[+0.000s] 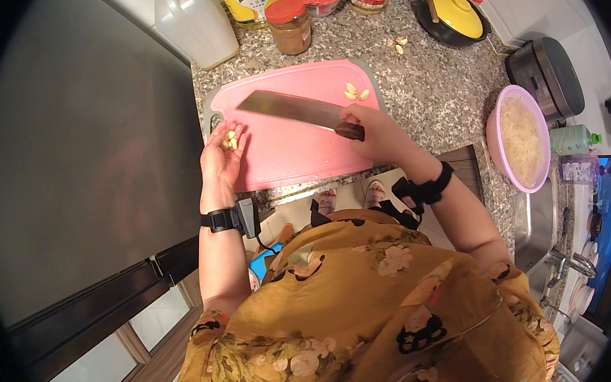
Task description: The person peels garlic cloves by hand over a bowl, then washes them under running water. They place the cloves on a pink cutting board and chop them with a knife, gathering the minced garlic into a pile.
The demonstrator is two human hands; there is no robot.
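Observation:
My right hand (pixel 379 134) grips the dark handle of a cleaver (pixel 293 108), whose broad steel blade points left above a pink cutting board (pixel 292 159) with a grey edge. At the board's left edge, my left hand (pixel 223 157) is turned palm up with several pale garlic pieces (pixel 231 139) resting in its fingers. Three peeled garlic cloves (pixel 351 88) lie at the board's upper right. Farther back on the granite counter sit a few garlic cloves with skin (pixel 400 49).
Behind the board stand a white plastic jug (pixel 198 27), an oil bottle (pixel 254 1), a red-lidded jar (pixel 289 26) and other containers. To the right are a black pot with a yellow lid (pixel 455 13), a pink basin of pale noodle-like strands (pixel 520 141) and a sink (pixel 536 221).

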